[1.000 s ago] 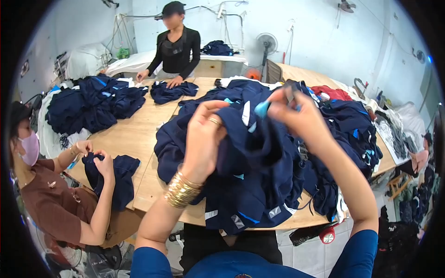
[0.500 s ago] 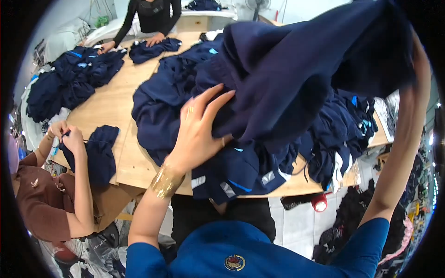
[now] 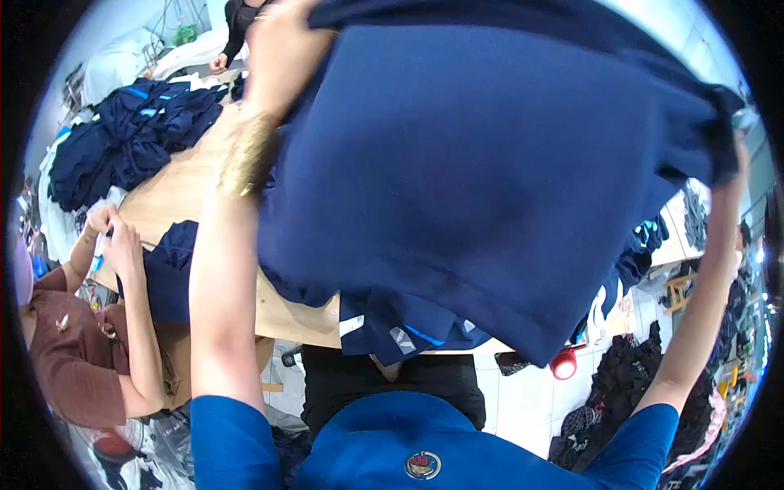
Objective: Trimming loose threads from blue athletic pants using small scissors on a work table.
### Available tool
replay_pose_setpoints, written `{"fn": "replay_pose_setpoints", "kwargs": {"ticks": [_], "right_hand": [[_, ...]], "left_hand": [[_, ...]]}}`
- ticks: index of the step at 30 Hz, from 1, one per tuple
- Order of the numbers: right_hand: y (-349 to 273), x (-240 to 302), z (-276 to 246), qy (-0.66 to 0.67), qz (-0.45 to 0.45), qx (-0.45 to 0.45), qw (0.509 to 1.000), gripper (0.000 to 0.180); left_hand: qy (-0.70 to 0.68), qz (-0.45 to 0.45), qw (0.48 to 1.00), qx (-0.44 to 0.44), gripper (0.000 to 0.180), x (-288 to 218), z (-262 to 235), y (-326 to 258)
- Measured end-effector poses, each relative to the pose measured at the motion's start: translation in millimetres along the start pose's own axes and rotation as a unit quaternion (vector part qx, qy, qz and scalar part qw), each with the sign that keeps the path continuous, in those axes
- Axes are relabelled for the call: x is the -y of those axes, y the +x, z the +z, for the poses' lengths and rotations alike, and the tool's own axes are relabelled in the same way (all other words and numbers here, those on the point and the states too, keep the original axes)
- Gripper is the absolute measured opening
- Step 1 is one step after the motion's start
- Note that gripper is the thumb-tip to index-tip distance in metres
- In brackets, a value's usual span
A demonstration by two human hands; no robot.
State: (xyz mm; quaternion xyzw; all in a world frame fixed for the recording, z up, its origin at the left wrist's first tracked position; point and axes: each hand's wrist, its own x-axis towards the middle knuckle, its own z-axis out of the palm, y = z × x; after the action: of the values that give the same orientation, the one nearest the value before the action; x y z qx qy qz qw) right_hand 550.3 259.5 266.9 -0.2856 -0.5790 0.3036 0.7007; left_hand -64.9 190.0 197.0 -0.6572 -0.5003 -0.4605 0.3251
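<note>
A navy blue garment (image 3: 474, 155) is held up and spread wide in front of me, hiding most of the table behind it. My left hand (image 3: 286, 49) is closed on its upper left edge, the fingertips partly hidden by cloth and the frame's top. At the upper right, my right hand (image 3: 732, 167) grips the other side, its fingers mostly covered by bunched fabric. Beneath the hanging cloth, more navy garments (image 3: 371, 322) with white and light blue patches lie at the table's near edge.
On the wooden table (image 3: 175, 184), another navy heap (image 3: 131, 147) lies at the far left. A person in brown (image 3: 90, 351) works navy cloth at my left; a person in black (image 3: 237, 33) stands across. Dark clothes (image 3: 612, 384) and a red object (image 3: 563, 363) are at lower right.
My left hand has risen from the pile to the garment's upper edge. The garment, earlier raised by my right hand alone, is now stretched between both hands.
</note>
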Motion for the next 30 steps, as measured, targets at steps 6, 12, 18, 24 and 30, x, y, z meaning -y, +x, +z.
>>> {"fn": "replay_pose_setpoints", "kwargs": {"ticks": [6,12,18,24,30], "right_hand": [[-103,-108,103,-0.282,0.163,-0.067,0.943,0.021],[-165,-140,132,-0.197,0.245,-0.055,0.948,0.028],[-179,-128,152,-0.179,0.244,-0.031,0.952,0.023],[-202,-108,185,-0.264,0.180,0.038,0.947,0.017],[-262,-89,207,-0.412,-0.021,0.170,0.895,0.023]], "left_hand": [[-0.164,-0.104,0.960,0.202,0.036,33,68,-112],[-0.306,-0.314,0.883,0.166,0.025,12,1,-197],[-0.430,-0.467,0.767,0.090,0.026,-22,-4,-217],[-0.294,-0.307,0.890,0.166,0.024,-34,10,-206],[-0.733,-0.501,0.449,0.099,0.021,-67,-8,-208]]}}
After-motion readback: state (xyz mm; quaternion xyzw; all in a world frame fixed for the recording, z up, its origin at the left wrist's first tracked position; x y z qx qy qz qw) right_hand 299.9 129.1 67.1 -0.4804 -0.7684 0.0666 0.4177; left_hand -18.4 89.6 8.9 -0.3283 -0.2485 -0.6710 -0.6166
